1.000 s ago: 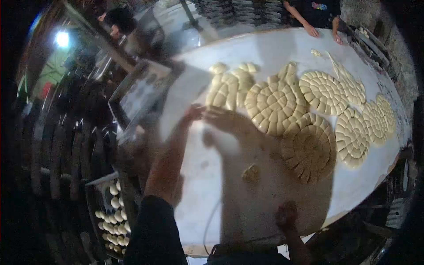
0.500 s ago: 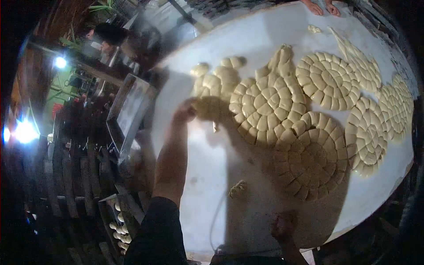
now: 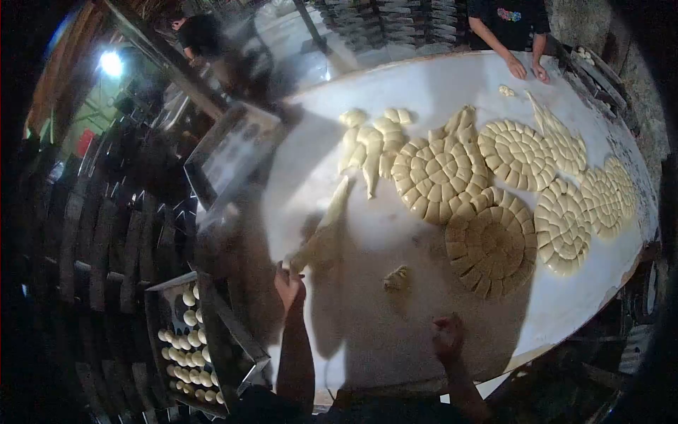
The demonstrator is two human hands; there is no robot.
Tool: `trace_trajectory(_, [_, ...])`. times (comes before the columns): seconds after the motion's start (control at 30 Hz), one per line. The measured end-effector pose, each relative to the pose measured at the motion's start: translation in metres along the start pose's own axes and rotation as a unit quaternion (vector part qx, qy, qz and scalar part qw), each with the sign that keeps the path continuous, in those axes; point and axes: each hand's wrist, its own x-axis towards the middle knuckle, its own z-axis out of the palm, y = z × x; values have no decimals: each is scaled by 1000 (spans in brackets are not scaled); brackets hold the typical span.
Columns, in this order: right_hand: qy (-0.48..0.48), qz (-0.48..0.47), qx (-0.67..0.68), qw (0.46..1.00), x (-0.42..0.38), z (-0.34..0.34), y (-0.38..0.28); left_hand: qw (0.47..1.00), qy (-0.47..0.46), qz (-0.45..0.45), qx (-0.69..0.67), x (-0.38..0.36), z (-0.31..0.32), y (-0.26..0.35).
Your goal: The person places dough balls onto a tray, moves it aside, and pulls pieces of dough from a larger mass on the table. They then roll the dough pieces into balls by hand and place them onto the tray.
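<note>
My left hand [image 3: 290, 284] grips the near end of a long strip of dough [image 3: 326, 227], which stretches away from it over the white table [image 3: 424, 85]. In shadow at the lower middle, my right hand [image 3: 448, 338] has its fingers curled; whatever they hold, if anything, is too dark to make out. A small dough scrap [image 3: 397, 278] lies between my hands. Beyond it are cut dough pieces [image 3: 367, 145] and a spiral of segmented dough [image 3: 439, 177], with a shaded spiral [image 3: 491, 242] to its right.
Further dough spirals [image 3: 563, 226] lie on the right. A co-worker [image 3: 510, 21] stands at the far edge, both hands on the table. An empty-looking tray [image 3: 233, 152] is at the left, a tray of dough balls [image 3: 189, 339] at the lower left. Another person [image 3: 201, 35] is at the back.
My left hand has come back from the dough pieces toward me, drawing a strip of dough along. The view has shifted, showing more of the co-worker and the dough-ball tray.
</note>
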Motion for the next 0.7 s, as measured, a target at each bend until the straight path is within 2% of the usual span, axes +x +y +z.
trace_trajectory(0.03, [-52, 41, 34, 997, 3, 12, -17, 999, 15, 34, -32, -13, -1, 8])
trace_trajectory(0.07, [-88, 31, 50, 994, -1, 22, -23, 990, 45, 99, -95, -25, -5, 10])
trace_trajectory(0.1, [-124, 15, 65, 990, 2, 32, -26, 990, 45, 98, -95, -35, -8, 10])
trace_trajectory(0.13, [-149, 55, 130, 979, 7, 42, -37, 962, -81, 86, -247, -43, -11, 9])
trace_trajectory(0.17, [-174, 98, 196, 960, 12, 52, -50, 942, -201, 74, -257, -52, -10, 23])
trace_trajectory(0.2, [-173, 101, 201, 959, 18, 65, -62, 912, -317, 59, -254, -62, -9, 38])
trace_trajectory(0.23, [-160, 146, 322, 921, 23, 76, -74, 899, -420, 44, -115, -75, 1, 69])
trace_trajectory(0.3, [-144, 197, 442, 863, 31, 71, -80, 812, -538, 220, 46, -80, 29, 105])
trace_trajectory(0.37, [-184, 287, 336, 878, 42, 55, -77, 824, -436, 286, 223, -28, 68, 48])
trace_trajectory(0.4, [-179, 287, 342, 877, 41, 44, -73, 835, -299, 393, 244, 6, 94, 25])
trace_trajectory(0.47, [-217, 276, 170, 921, 30, 15, -58, 914, -106, 332, 209, 81, 138, 8])
trace_trajectory(0.5, [-209, 274, 170, 923, 14, 2, -42, 913, -31, 351, 206, 98, 152, 18])
trace_trajectory(0.53, [-253, 148, -1, 956, -7, -8, -22, 918, -123, 322, 198, 102, 158, 36])
trace_trajectory(0.57, [-283, 16, -178, 942, -18, -16, -10, 914, -215, 290, 186, 100, 160, 51])
trace_trajectory(0.6, [-274, 16, -187, 943, -18, -23, -9, 854, -123, 431, 265, 120, 179, 6])
trace_trajectory(0.63, [-219, -3, -215, 952, -20, -30, -12, 855, -127, 434, 254, 108, 172, 9])
trace_trajectory(0.67, [-166, -26, -243, 955, -25, -38, -14, 905, -184, 330, 196, 93, 160, 16])
trace_trajectory(0.7, [-73, -66, -270, 958, -31, -40, 14, 936, -239, 219, 136, 83, 143, 16])
